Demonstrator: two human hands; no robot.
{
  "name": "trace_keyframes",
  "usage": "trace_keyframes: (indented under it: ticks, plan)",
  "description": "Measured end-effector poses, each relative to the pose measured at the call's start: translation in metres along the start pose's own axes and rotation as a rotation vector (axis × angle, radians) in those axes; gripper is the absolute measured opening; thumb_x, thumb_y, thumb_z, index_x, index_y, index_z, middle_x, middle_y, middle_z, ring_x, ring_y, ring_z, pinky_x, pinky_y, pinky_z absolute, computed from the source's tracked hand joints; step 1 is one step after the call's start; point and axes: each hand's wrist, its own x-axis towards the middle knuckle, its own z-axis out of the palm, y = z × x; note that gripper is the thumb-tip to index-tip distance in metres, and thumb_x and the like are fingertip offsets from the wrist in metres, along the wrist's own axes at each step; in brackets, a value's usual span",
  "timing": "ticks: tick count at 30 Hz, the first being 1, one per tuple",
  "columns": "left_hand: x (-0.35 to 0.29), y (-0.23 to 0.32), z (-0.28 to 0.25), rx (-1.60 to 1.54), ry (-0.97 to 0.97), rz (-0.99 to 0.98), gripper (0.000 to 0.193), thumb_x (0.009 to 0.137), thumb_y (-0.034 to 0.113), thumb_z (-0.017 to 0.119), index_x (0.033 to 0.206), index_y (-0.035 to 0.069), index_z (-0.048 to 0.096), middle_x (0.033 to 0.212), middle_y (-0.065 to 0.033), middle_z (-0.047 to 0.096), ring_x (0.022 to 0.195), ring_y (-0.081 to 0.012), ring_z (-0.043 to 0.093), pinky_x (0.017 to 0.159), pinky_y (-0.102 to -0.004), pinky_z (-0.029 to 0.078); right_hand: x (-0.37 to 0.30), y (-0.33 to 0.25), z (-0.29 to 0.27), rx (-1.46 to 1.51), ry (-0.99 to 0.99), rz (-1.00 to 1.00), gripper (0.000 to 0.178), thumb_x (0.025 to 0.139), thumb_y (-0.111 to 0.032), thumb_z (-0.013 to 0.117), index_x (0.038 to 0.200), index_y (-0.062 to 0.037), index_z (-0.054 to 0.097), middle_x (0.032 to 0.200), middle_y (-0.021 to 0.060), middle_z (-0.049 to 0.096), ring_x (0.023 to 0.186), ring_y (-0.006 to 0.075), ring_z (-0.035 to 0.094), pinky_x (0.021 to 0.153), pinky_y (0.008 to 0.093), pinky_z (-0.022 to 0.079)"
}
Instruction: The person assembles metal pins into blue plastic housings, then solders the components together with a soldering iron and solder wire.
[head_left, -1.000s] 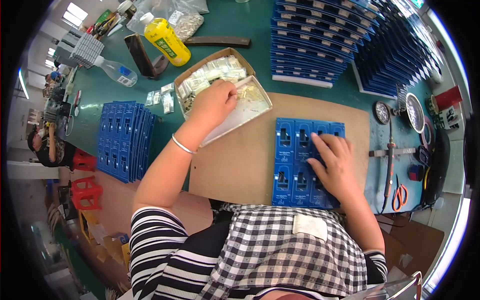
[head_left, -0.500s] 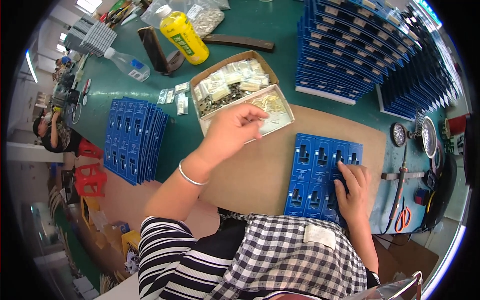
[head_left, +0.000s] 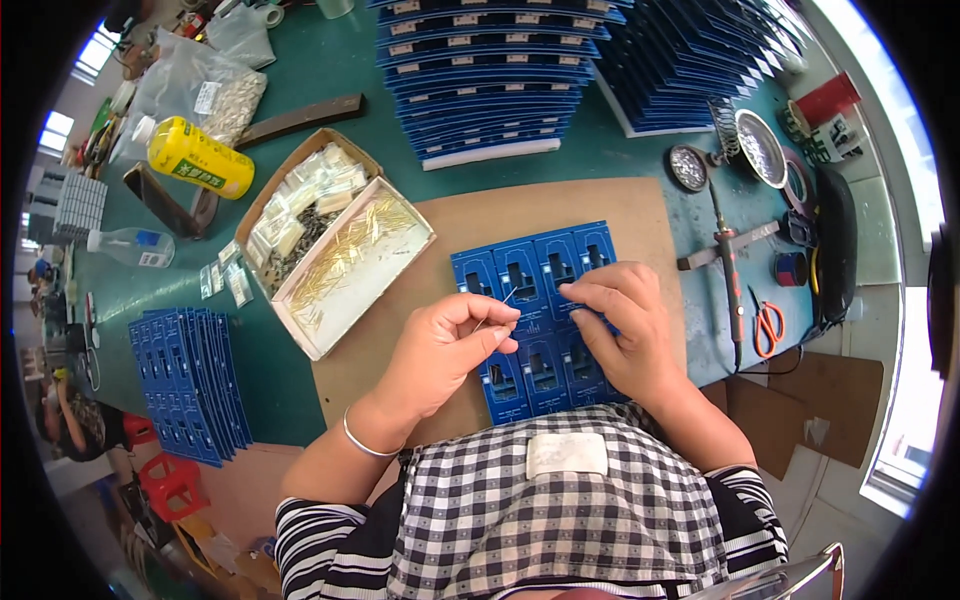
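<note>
While the left hand (head_left: 450, 345) pinches a thin pin (head_left: 510, 295) between thumb and fingertips, the pin's long axis slants away and rightward, above a blue board panel (head_left: 548, 398). Pin: slender, metallic. Panel: flat, slightly turned, dark cut-outs in rows, pale markings. Right hand (head_left: 630, 325): over the panel, fingers loosely curved, thumb apart; contact cannot be told.
</note>
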Motion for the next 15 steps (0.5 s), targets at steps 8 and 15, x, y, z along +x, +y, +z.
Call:
trace_keyframes:
  ticks: [8,15]
  plan:
    - [-0.001,-0.005,0.011,0.181,-0.009,0.078,0.026,0.089,-0.003,0.063,0.115,0.002,0.061,0.092,-0.0047,0.066,0.081,-0.0089,0.063,0.072,-0.0223,0.052,0.000,-0.010,0.014,0.153,-0.118,0.119,0.012,0.080,-0.011,0.071,0.091,-0.0141,0.068,0.096,0.0006,0.063,0.096,0.0201,0.056,0.090,0.0375,0.034]
    - [0.003,-0.009,0.014,0.250,0.027,0.140,0.029,0.087,-0.005,0.066,0.114,0.002,0.061,0.089,-0.0044,0.067,0.078,-0.0080,0.063,0.068,-0.0218,0.052,0.000,-0.008,0.018,0.197,-0.170,0.151,0.011,0.078,-0.011,0.072,0.088,-0.0141,0.067,0.095,-0.0003,0.063,0.096,0.0193,0.056,0.090,0.0379,0.034]
